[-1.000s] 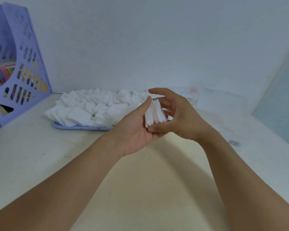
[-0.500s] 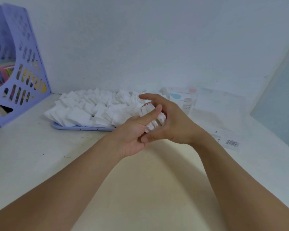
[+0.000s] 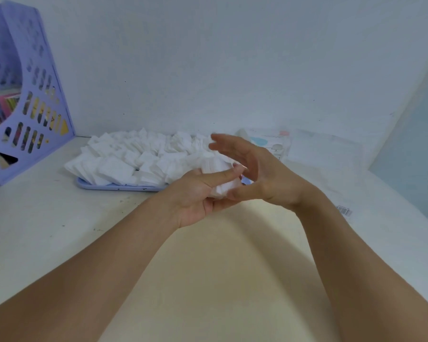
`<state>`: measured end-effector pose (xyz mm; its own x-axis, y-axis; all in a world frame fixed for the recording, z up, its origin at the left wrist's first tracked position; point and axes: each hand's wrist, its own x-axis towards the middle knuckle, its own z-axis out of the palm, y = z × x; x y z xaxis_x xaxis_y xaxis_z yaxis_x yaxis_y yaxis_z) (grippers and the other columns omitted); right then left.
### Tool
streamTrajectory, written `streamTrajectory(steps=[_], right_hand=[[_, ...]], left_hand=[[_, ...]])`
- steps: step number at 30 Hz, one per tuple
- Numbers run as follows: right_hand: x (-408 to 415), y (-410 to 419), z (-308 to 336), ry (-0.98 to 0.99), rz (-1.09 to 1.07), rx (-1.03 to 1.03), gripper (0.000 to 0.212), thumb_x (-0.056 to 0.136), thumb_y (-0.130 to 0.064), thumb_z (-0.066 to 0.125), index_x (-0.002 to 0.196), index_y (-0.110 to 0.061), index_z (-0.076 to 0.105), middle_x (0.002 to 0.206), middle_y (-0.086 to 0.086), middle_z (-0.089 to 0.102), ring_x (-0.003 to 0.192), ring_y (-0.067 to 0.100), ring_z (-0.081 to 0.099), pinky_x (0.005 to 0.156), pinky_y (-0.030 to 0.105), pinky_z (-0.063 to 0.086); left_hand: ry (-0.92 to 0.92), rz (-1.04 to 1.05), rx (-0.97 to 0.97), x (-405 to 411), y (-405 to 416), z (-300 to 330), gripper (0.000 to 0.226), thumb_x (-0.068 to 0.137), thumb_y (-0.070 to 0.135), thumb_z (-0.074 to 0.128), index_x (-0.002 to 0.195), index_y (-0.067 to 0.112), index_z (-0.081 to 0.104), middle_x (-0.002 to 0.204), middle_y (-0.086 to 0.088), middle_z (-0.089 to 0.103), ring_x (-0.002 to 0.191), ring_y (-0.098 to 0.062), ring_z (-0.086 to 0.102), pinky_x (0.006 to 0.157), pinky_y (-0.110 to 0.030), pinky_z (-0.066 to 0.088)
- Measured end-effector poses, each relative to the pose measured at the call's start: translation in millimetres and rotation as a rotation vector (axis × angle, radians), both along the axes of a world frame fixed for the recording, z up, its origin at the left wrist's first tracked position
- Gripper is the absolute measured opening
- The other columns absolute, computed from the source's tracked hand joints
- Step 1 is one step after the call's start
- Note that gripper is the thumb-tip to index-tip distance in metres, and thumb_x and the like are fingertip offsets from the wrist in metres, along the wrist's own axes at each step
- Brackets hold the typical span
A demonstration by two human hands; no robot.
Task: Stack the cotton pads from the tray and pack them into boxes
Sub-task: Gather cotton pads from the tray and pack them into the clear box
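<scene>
We see a small stack of white square cotton pads [image 3: 221,177], soft and slightly fanned, held above the table just in front of the tray. The left hand [image 3: 198,193] grips it, thumb laid across the top. The right hand [image 3: 255,174] now has its fingers spread and blurred beside the stack; half a second ago they curled over it, though its thumb touches the stack's lower edge. Behind, loose white pads [image 3: 134,156] heap on a flat lilac plastic tray [image 3: 114,187]. Far right lie clear plastic boxes [image 3: 324,154]; far left stands a perforated lilac file rack [image 3: 27,99].
</scene>
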<state>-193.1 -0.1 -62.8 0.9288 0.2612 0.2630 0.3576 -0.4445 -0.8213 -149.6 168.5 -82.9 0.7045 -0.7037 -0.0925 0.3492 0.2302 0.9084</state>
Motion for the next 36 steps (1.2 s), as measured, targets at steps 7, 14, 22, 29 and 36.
streamTrajectory(steps=[7, 14, 22, 29, 36], right_hand=[[10.4, 4.7, -11.9, -0.113, -0.119, -0.036, 0.066, 0.07, 0.0, 0.087, 0.128, -0.018, 0.062, 0.118, -0.003, 0.07, 0.115, 0.014, 0.065, 0.102, 0.039, 0.052], [9.3, 5.0, -10.7, -0.051, -0.073, 0.043, 0.087, 0.066, 0.003, 0.091, 0.14, -0.023, 0.053, 0.134, -0.005, 0.062, 0.126, 0.016, 0.059, 0.103, 0.049, 0.053], [10.2, 14.6, -13.2, -0.072, -0.059, 0.034, 0.082, 0.062, 0.003, 0.093, 0.134, -0.018, 0.058, 0.117, 0.0, 0.068, 0.111, 0.017, 0.068, 0.093, 0.042, 0.059], [12.8, 20.9, -19.4, -0.089, -0.049, -0.017, 0.081, 0.059, 0.008, 0.091, 0.131, -0.012, 0.06, 0.118, -0.001, 0.068, 0.11, 0.014, 0.068, 0.089, 0.037, 0.06], [11.4, 20.4, -13.6, -0.154, -0.069, 0.098, 0.079, 0.061, 0.001, 0.094, 0.131, -0.015, 0.061, 0.116, 0.002, 0.069, 0.109, 0.021, 0.069, 0.094, 0.047, 0.058]], left_hand=[[0.145, -0.042, -0.158, 1.7, 0.9, 7.6, 0.054, 0.081, 0.045, 0.068, 0.119, 0.006, 0.067, 0.112, -0.012, 0.069, 0.104, -0.024, 0.068, 0.095, -0.037, 0.055], [0.133, -0.031, -0.136, 1.9, 1.0, 4.8, 0.048, 0.083, 0.036, 0.067, 0.119, 0.004, 0.066, 0.115, -0.015, 0.072, 0.104, -0.023, 0.07, 0.083, -0.029, 0.059], [0.117, -0.018, -0.035, -0.4, 3.7, 6.7, 0.044, 0.07, 0.034, 0.076, 0.107, 0.01, 0.07, 0.095, -0.004, 0.075, 0.087, -0.016, 0.073, 0.066, -0.026, 0.061], [0.062, -0.024, 0.034, -2.7, 2.9, 3.5, 0.029, 0.068, 0.025, 0.074, 0.094, 0.013, 0.068, 0.074, 0.003, 0.07, 0.063, -0.006, 0.068, 0.048, -0.018, 0.051], [0.165, -0.059, -0.109, 1.4, 3.7, 3.7, 0.052, 0.076, 0.034, 0.072, 0.121, 0.01, 0.066, 0.11, -0.004, 0.075, 0.1, -0.014, 0.072, 0.076, -0.028, 0.061]])
